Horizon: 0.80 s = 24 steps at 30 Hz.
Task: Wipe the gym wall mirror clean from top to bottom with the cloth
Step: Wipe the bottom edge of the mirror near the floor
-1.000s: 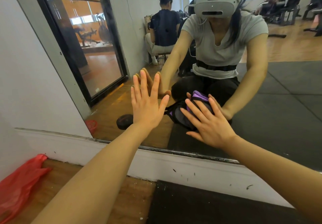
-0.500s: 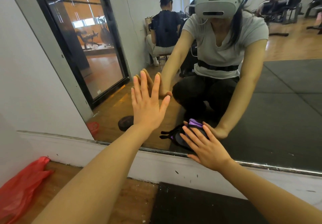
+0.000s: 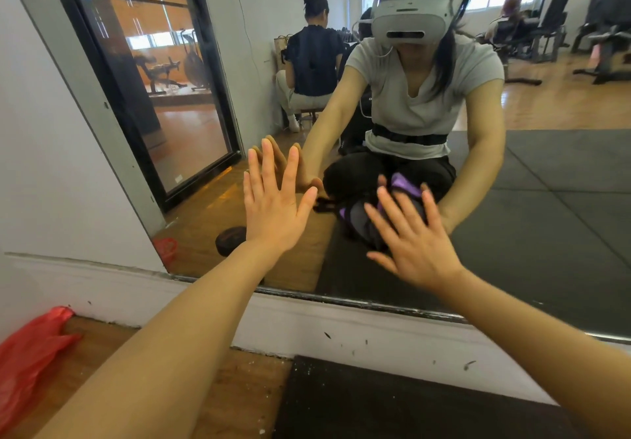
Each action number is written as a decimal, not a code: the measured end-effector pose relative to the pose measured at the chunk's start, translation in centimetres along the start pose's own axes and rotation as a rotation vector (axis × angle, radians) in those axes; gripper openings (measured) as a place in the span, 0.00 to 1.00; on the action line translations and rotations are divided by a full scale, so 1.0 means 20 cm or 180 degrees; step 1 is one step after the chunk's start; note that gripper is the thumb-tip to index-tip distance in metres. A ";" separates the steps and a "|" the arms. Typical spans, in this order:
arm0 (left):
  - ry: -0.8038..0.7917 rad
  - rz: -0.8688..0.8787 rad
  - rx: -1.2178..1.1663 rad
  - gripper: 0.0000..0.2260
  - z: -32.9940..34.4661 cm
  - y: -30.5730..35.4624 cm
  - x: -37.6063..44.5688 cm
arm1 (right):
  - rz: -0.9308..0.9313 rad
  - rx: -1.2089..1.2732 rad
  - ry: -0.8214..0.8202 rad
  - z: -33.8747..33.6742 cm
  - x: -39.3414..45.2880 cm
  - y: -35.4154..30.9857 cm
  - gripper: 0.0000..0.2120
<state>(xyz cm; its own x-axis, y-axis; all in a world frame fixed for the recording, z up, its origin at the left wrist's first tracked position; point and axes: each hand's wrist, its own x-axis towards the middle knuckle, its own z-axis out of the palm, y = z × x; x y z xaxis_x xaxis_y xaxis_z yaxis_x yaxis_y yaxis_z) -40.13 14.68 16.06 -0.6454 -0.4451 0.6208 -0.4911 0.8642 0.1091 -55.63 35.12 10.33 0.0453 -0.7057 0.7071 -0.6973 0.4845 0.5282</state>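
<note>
The right hand (image 3: 415,247) presses the cloth (image 3: 399,187) flat against the lower mirror (image 3: 546,216), fingers straight. The left hand (image 3: 275,208) braces beside it, fingers spread, apparently touching the glass. Keep even palm pressure; overlap strokes down to the bottom edge.

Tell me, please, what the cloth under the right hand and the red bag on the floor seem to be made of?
The cloth looks like soft woven or microfibre fabric, purple and dark grey, matte; it bunches in folds under the right hand. The red bag seems thin plastic film: it is crumpled, slightly glossy and partly see-through.
</note>
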 end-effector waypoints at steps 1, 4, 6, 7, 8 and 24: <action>0.0036 0.0005 -0.0009 0.33 0.01 0.00 0.00 | 0.0065 -0.0025 0.0056 -0.03 0.04 0.06 0.36; 0.0086 0.0002 -0.0035 0.33 0.02 0.00 0.01 | 0.0108 -0.0074 0.0130 -0.06 0.07 0.13 0.36; 0.0118 -0.0013 -0.0011 0.33 0.02 0.00 0.01 | 0.0137 -0.0082 0.0134 -0.05 0.06 0.11 0.36; 0.0108 -0.0019 -0.0004 0.33 0.01 0.00 0.01 | 0.0159 -0.0080 0.0120 -0.04 0.04 0.09 0.35; 0.0078 -0.0016 -0.0007 0.32 0.01 0.00 0.01 | 0.0163 -0.0085 0.0091 -0.02 0.02 0.07 0.35; 0.0084 -0.0027 -0.0008 0.31 0.01 -0.01 0.01 | -0.0295 0.0068 -0.0592 0.17 -0.49 -0.14 0.35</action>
<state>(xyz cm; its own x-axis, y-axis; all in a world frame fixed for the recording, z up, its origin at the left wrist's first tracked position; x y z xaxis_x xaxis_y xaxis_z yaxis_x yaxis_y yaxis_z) -40.21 14.34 15.93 -0.6255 -0.4463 0.6400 -0.4951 0.8610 0.1165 -56.53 38.91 0.27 -0.0215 -0.8310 0.5559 -0.7115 0.4033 0.5754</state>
